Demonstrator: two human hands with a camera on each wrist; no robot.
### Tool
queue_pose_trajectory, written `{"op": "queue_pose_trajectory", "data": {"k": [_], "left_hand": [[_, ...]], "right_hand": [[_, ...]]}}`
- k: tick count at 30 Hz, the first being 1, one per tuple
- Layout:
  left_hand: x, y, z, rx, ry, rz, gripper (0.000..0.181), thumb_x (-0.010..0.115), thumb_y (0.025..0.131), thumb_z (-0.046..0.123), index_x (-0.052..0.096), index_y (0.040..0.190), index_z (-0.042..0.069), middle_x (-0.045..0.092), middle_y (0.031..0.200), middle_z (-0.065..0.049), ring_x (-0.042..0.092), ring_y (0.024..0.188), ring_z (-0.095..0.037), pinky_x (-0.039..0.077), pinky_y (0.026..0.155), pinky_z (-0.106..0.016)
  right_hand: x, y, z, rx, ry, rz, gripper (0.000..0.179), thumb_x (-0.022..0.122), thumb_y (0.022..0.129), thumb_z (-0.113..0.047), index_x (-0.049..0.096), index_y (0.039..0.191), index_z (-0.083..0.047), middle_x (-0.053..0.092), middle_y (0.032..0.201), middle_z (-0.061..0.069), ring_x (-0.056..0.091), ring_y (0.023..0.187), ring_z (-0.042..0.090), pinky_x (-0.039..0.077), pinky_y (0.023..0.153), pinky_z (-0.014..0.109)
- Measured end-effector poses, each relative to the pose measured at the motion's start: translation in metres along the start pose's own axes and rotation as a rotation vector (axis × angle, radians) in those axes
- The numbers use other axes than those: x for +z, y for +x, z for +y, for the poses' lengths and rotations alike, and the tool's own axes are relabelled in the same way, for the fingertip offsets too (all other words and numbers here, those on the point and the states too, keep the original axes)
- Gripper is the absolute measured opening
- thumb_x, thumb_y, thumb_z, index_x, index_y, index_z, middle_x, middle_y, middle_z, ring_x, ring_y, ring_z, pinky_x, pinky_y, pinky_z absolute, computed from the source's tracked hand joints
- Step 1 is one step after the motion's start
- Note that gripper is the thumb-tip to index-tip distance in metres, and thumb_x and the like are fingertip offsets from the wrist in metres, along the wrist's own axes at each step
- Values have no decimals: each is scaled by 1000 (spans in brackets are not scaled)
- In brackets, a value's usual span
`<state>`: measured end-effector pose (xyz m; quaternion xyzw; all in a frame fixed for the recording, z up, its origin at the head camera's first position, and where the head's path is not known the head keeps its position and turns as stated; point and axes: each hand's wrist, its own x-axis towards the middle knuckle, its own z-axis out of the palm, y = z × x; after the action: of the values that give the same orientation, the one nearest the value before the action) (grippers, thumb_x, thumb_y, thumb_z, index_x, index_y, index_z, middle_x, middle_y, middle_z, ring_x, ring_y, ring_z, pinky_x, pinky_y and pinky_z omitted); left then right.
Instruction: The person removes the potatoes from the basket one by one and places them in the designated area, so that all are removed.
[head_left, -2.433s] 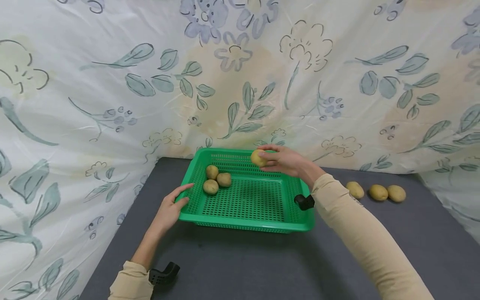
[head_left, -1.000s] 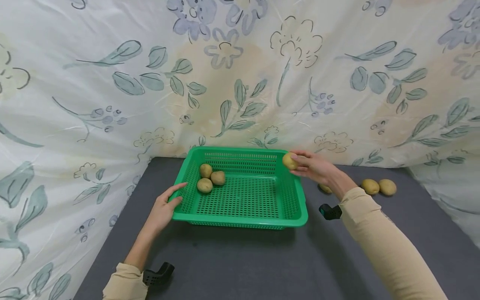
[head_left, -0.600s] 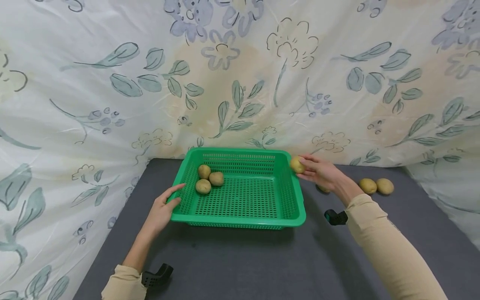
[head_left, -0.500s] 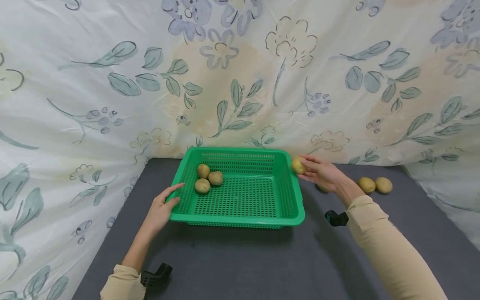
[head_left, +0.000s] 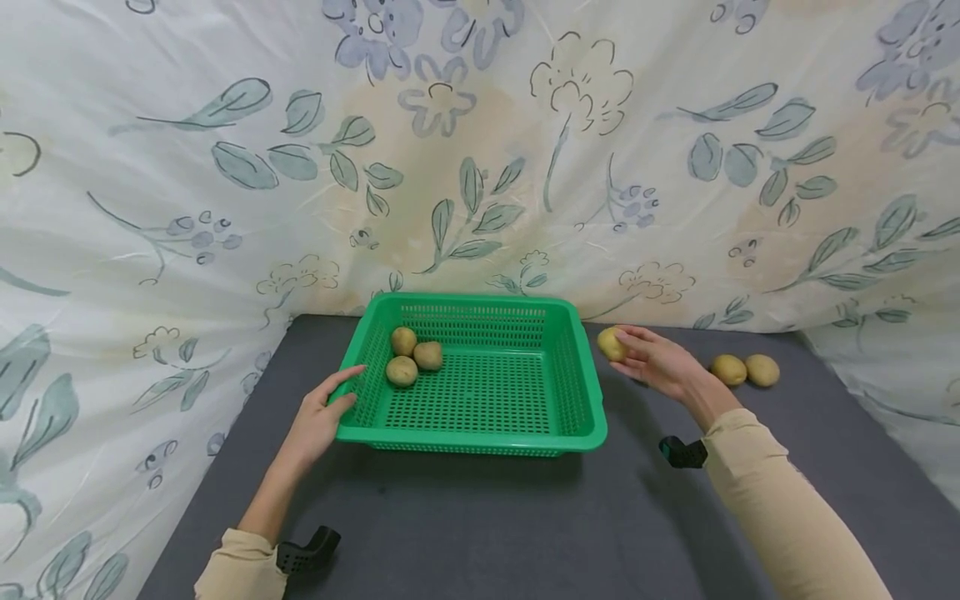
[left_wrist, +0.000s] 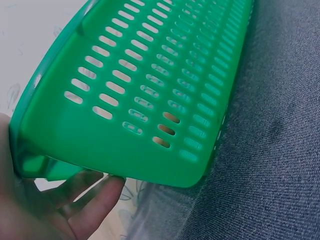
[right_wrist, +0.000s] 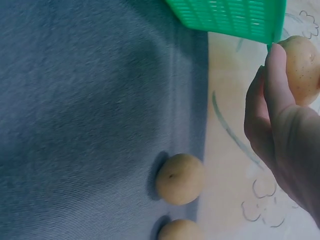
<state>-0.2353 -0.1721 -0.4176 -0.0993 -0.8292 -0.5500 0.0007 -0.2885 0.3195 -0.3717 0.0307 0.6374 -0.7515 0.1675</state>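
A green perforated plastic basket (head_left: 472, 442) stands on the dark cloth. My left hand (head_left: 315, 421) grips its left rim; in the left wrist view, fingers (left_wrist: 97, 205) curl beneath that rim. Inside, at the left, three potatoes sit close together, among them a front potato (head_left: 402, 372). Just outside the right rim, my right hand (head_left: 660, 364) pinches a yellowish potato (head_left: 611, 344) between thumb and fingers, with the potato held above the table. In the right wrist view, this held potato (right_wrist: 301, 70) is partly cut off by the frame edge.
Right of my right hand, two potatoes lie side by side on the cloth, a left potato (head_left: 728, 370) and a right potato (head_left: 762, 371). The right wrist view shows a table potato (right_wrist: 180, 179) near the cloth's edge. A floral curtain (head_left: 480, 167) hangs behind the table.
My right hand has carried the potato from above the basket rightward past its right rim, then slightly lower. My left hand stays on the left rim. The head view has shifted slightly.
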Motion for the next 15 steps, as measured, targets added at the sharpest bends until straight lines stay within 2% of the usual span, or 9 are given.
{"op": "queue_pose_trajectory", "data": {"k": [4, 7, 12, 15], "left_hand": [[1, 1, -1, 5, 6, 4, 43, 42, 103, 10, 39, 146, 8, 26, 152, -19, 19, 139, -38, 22, 106, -59], [1, 0, -1, 5, 4, 9, 43, 43, 102, 10, 40, 145, 8, 27, 151, -19, 19, 139, -38, 22, 106, -58], [0, -1, 2, 19, 3, 10, 43, 42, 103, 11, 40, 145, 8, 27, 151, -19, 19, 139, -39, 21, 106, -59], [1, -1, 2, 21, 4, 7, 43, 42, 103, 11, 40, 145, 7, 27, 151, -19, 19, 139, -39, 21, 106, -59]], "right_hand": [[-7, -4, 7, 17, 4, 23, 39, 52, 100, -19, 36, 134, -10, 45, 115, 10, 57, 95, 17, 47, 93, 34], [-11, -6, 12, 16, -9, 20, 38, 51, 100, -20, 35, 134, -10, 45, 114, 9, 56, 95, 17, 45, 96, 35], [-18, -12, 21, 31, -19, 31, 56, 48, 101, -20, 19, 146, -4, 41, 116, 10, 55, 96, 15, 40, 101, 38], [-22, -15, 27, 54, 9, 51, 66, 48, 101, -19, 8, 150, -2, 40, 117, 10, 55, 96, 15, 42, 99, 36]]}}
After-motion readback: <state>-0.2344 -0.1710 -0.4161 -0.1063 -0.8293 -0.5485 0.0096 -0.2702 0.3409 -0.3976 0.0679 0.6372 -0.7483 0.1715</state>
